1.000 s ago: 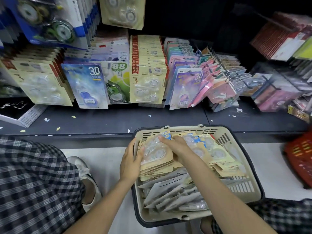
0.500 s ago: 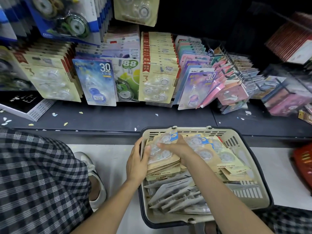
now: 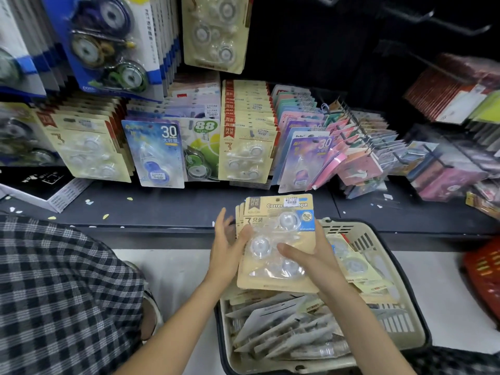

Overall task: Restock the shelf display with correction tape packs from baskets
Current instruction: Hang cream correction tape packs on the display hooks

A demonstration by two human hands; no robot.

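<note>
A stack of tan three-piece correction tape packs (image 3: 278,212) is held above the near left corner of the beige basket (image 3: 405,328). My right hand (image 3: 311,255) grips the stack from the right, thumb across the front blister. My left hand (image 3: 227,247) supports its left edge, thumb on the front and fingers spread behind. More tan packs (image 3: 362,269) and grey packs (image 3: 284,331) lie in the basket. On the shelf stands a matching row of tan packs (image 3: 246,147).
The dark shelf ledge (image 3: 162,207) runs in front of the rows of blue, green, purple and pink packs. A red basket (image 3: 484,274) sits at the right edge. My checked-trousered knee (image 3: 54,293) fills the lower left. A black-and-white box (image 3: 40,188) lies at the far left.
Both hands gathered a stack of tan packs inside the basket and have lifted it up out of the basket toward the shelf.
</note>
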